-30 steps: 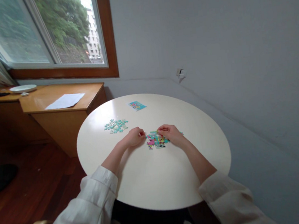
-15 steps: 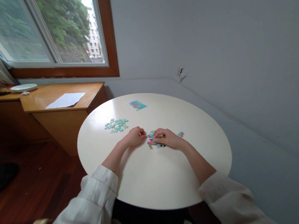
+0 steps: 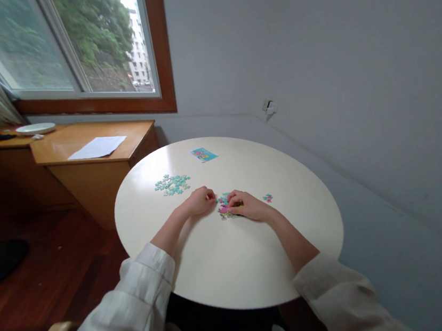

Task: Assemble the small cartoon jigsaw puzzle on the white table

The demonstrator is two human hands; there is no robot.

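A small patch of colourful jigsaw puzzle (image 3: 223, 208), pink, teal and yellow, lies at the middle of the round table, partly covered by my right hand (image 3: 249, 205). The thumb and fingers of that hand are bent together in a pinch on a puzzle piece at the patch. At the patch's left edge is my left hand (image 3: 200, 201), its fingers curled and thumb against them; a bit of teal shows by the fingertips, but what they hold is too small to make out. Several loose pink and teal pieces (image 3: 268, 198) lie right of my right hand.
On the white round table (image 3: 234, 271), a spread of teal puzzle pieces (image 3: 172, 184) lies at the left and a picture card (image 3: 204, 154) at the back. A wooden desk (image 3: 95, 159) with a paper sheet (image 3: 98, 147) and white plate (image 3: 36, 128) stands left, below the window.
My right hand has shifted very slightly at the puzzle patch, its fingertips a little further left. My left hand stays where it was.
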